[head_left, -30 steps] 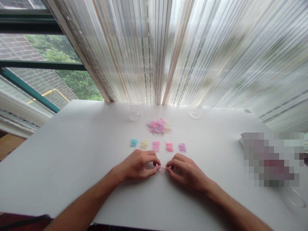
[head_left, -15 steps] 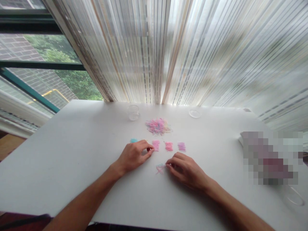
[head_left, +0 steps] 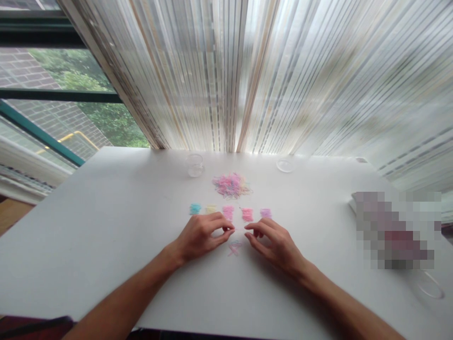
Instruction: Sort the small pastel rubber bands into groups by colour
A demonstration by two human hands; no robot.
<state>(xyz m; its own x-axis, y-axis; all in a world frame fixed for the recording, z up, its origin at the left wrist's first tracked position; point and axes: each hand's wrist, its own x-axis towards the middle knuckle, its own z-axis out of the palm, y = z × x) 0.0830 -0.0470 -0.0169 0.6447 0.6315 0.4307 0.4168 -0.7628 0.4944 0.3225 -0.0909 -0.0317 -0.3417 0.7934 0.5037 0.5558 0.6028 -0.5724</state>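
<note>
My left hand (head_left: 207, 232) is closed in a pinch, thumb and forefinger together just below a pink bundle (head_left: 228, 213) of thin strands like small rubber bands. What it pinches is too small to make out. Facing it, my right hand (head_left: 274, 243) has thumb and forefinger slightly apart, with nothing visible between them. A row holds turquoise (head_left: 195, 208), pale yellow (head_left: 211, 208), coral (head_left: 247, 215) and purple bundles (head_left: 265, 213) besides the pink one. Below the fingertips lies a small loose cluster of pink and bluish strands (head_left: 234, 248).
A mixed pastel pile (head_left: 231, 185) lies behind the row. Farther back stand a clear round container (head_left: 195, 166) and a clear lid (head_left: 285, 165). A blurred-out object (head_left: 392, 231) rests on the white table (head_left: 106, 236) at right. String curtains (head_left: 198, 85) hang along the far edge.
My right hand has moved up from the loose cluster towards the left fingertips. My left hand has shifted slightly right and down, uncovering the yellow bundle and more of the turquoise one.
</note>
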